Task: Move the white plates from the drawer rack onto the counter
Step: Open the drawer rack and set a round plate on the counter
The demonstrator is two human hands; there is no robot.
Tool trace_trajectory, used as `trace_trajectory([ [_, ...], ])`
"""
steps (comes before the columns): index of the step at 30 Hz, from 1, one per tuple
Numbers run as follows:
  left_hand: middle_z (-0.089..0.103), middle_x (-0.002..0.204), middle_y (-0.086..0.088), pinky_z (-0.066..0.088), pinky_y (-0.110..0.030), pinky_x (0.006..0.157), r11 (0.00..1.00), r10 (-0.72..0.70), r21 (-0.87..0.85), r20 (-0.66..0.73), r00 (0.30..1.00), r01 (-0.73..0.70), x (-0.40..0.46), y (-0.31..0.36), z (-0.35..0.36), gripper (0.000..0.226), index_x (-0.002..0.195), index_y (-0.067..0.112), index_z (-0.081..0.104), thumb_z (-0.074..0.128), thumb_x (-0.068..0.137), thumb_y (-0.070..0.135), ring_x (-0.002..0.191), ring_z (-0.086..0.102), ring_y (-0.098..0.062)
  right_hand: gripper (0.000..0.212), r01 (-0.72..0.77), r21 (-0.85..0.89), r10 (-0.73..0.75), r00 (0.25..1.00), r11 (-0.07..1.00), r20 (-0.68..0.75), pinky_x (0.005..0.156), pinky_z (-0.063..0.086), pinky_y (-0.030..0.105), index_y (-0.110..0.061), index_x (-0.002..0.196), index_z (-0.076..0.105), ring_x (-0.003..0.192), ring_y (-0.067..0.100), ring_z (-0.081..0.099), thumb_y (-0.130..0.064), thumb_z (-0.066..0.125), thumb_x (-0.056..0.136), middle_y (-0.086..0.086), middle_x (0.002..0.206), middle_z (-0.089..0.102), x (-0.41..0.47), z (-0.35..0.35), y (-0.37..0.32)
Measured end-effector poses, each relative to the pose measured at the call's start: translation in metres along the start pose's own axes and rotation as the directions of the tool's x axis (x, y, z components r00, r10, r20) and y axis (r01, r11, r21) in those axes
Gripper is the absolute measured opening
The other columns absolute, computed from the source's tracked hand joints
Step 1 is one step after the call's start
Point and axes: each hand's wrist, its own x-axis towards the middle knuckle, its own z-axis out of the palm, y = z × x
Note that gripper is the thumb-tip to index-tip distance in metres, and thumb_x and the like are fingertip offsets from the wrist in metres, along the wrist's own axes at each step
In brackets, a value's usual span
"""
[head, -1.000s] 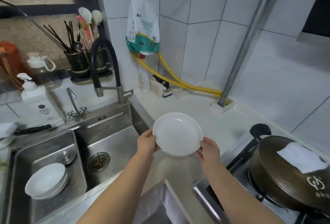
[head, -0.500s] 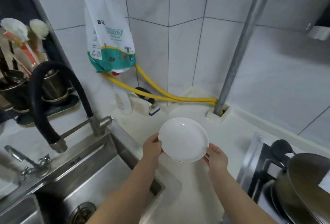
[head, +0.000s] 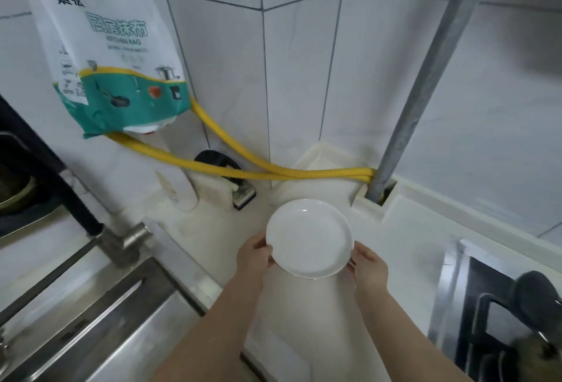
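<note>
A round white plate (head: 310, 238) hangs over the pale counter (head: 404, 247), near the back corner between sink and stove. My left hand (head: 254, 255) grips its left rim and my right hand (head: 369, 266) grips its lower right rim. The plate faces up, tilted slightly toward me. The drawer rack is out of view.
A steel sink (head: 91, 321) with a black faucet hose (head: 60, 181) lies left. Yellow hoses (head: 243, 165) run along the wall to a grey pipe (head: 422, 83). A rag bag (head: 112, 56) hangs above. A sponge and bottle (head: 213, 190) sit behind. The stove (head: 498, 321) is at right.
Both hands have carried the plate forward and deeper over the counter toward the back corner. The view has moved closer, leaving the sink bowls and pan mostly out of frame.
</note>
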Motion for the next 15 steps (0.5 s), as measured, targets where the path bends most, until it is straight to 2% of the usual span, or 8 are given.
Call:
trace_trajectory([
  [6,0.065,0.11,-0.011,0.054,-0.025,0.067,0.999,-0.033,-0.032,-0.006,0.999,0.033,0.01,-0.002,0.009,0.044,0.121,0.002,0.062,0.045,0.086,-0.018,0.095,0.063,-0.027,0.03,-0.038,-0.032,0.037,0.999,0.999,-0.03,0.089,0.049,0.035,0.0,0.115,0.062,0.095,0.027,0.062,0.007,0.047,0.09,0.012,0.107,0.065,0.02,-0.003,-0.001],
  [12,0.064,0.114,-0.013,0.056,-0.026,0.066,0.999,-0.037,-0.013,-0.032,0.999,0.037,0.019,0.0,0.014,0.044,0.12,0.001,0.062,0.042,0.086,-0.019,0.097,0.061,-0.028,0.029,-0.051,-0.043,0.05,0.999,0.998,-0.017,0.091,0.05,0.038,0.002,0.112,0.063,0.094,0.029,0.061,0.01,0.047,0.089,0.014,0.102,0.065,0.027,0.001,-0.003],
  [15,0.063,0.113,-0.011,0.054,-0.029,0.073,1.0,-0.029,0.01,-0.038,0.999,0.03,0.023,0.0,0.015,0.045,0.124,0.002,0.06,0.042,0.087,-0.018,0.1,0.06,-0.028,0.027,-0.057,-0.047,0.055,0.998,0.997,-0.033,0.089,0.05,0.037,-0.003,0.106,0.065,0.093,0.028,0.061,0.009,0.046,0.09,0.012,0.101,0.064,0.029,0.003,-0.004],
])
